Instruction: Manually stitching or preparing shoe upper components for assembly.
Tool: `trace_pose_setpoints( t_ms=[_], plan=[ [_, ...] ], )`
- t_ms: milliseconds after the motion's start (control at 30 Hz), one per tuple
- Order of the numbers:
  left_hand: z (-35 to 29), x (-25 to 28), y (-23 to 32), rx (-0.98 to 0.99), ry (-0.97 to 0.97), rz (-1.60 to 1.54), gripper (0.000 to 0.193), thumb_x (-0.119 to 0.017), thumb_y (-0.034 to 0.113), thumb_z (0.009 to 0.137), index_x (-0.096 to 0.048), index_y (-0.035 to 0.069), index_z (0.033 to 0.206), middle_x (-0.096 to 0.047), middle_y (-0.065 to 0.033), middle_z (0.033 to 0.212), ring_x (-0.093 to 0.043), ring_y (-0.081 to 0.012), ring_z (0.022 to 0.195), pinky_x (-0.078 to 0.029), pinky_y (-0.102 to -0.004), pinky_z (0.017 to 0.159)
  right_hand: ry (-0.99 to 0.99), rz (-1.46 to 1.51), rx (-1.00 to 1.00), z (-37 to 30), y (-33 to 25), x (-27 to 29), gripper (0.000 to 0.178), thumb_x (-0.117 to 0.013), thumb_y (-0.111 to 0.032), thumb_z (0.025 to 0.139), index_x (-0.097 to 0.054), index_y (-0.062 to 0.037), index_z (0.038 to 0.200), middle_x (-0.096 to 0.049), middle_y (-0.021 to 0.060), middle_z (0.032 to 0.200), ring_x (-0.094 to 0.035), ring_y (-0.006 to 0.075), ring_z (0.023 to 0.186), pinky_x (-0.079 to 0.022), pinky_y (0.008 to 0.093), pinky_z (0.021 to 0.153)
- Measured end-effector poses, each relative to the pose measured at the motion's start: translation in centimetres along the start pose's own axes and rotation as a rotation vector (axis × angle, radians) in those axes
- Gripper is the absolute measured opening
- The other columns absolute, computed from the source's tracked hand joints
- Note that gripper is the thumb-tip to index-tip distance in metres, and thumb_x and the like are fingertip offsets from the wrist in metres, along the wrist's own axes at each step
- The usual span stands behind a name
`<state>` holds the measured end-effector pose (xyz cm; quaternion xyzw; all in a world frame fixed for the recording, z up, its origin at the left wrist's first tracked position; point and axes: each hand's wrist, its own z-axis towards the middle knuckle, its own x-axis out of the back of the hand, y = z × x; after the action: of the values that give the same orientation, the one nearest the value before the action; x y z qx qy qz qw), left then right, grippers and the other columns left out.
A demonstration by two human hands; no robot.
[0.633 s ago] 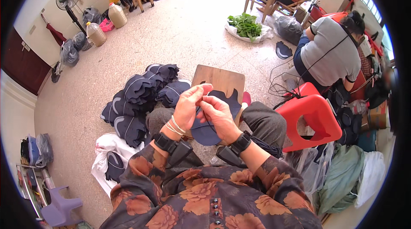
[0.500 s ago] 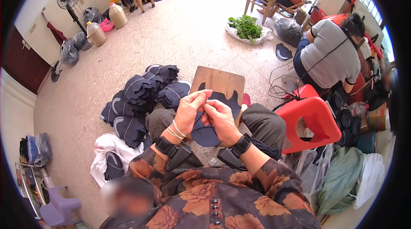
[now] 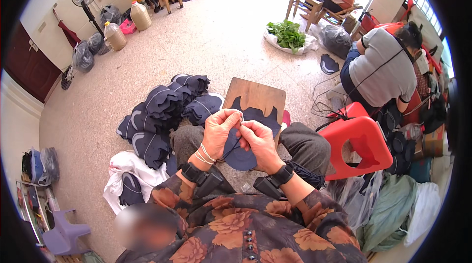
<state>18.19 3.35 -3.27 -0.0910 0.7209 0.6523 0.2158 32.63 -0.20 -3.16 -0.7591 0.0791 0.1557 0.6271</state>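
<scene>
My left hand [image 3: 220,129] and my right hand [image 3: 259,144] meet fingertip to fingertip above my lap, both pinched. A thin dark cord [image 3: 229,153] trails down from the fingers of my right hand. What the left fingertips pinch is too small to make out. Below my hands, a dark navy shaped piece [image 3: 240,160] with pointed ends lies partly on a wooden stool [image 3: 260,92]; my hands cover part of it. On my right thigh rests a bundle of black cord [image 3: 306,174].
Stacks of dark cut pieces [image 3: 164,103] lie left of the stool, beside a white sack [image 3: 147,181]. A red plastic stool [image 3: 366,137] stands at my right. Beyond it a person in grey [image 3: 381,69] bends over. Leafy greens [image 3: 286,35] sit farther off.
My hands stay pinched together, with the fingers slightly shifted. The whole view has moved a little, placing the wooden stool and the room slightly farther right.
</scene>
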Motion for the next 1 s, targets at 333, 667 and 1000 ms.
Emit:
trace_pose_setpoints(
  t_ms=[333, 667, 1000],
  plan=[
    [-0.6, -0.7, -1.1, 0.057, 0.079, -0.147, 0.015, -0.064, 0.016, 0.094, -0.065, 0.001, 0.098, -0.066, -0.0045, 0.086, -0.059, -0.0076, 0.069, -0.050, -0.0206, 0.060, 0.044, 0.063, 0.018, -0.2, 1.0, -0.2, 0.012, -0.056, -0.014, 0.097, -0.062, -0.0037, 0.095, -0.067, 0.0013, 0.083, -0.055, 0.0024, 0.060, -0.040, 0.0159, 0.050],
    [-1.3, -1.4, -1.6, 0.021, 0.118, -0.189, 0.014, -0.062, 0.013, 0.095, -0.064, 0.000, 0.098, -0.067, -0.0061, 0.084, -0.058, -0.0088, 0.063, -0.050, -0.0221, 0.053, 0.077, 0.085, 0.064, -0.4, 0.9, -0.8, 0.012, -0.057, -0.011, 0.097, -0.061, -0.0026, 0.091, -0.069, 0.0040, 0.082, -0.057, 0.0048, 0.060, -0.041, 0.0185, 0.053],
    [1.8, 2.9, 3.2, -0.211, 0.084, 0.299, 0.017, -0.058, 0.021, 0.099, -0.062, 0.005, 0.099, -0.066, -0.0049, 0.083, -0.066, -0.0122, 0.067, -0.055, -0.0251, 0.063, 0.155, -0.121, 0.095, -0.9, -1.4, 4.6, 0.019, -0.058, -0.022, 0.099, -0.060, -0.0042, 0.093, -0.064, 0.0021, 0.081, -0.055, 0.0062, 0.054, -0.040, 0.0188, 0.044]
  ],
)
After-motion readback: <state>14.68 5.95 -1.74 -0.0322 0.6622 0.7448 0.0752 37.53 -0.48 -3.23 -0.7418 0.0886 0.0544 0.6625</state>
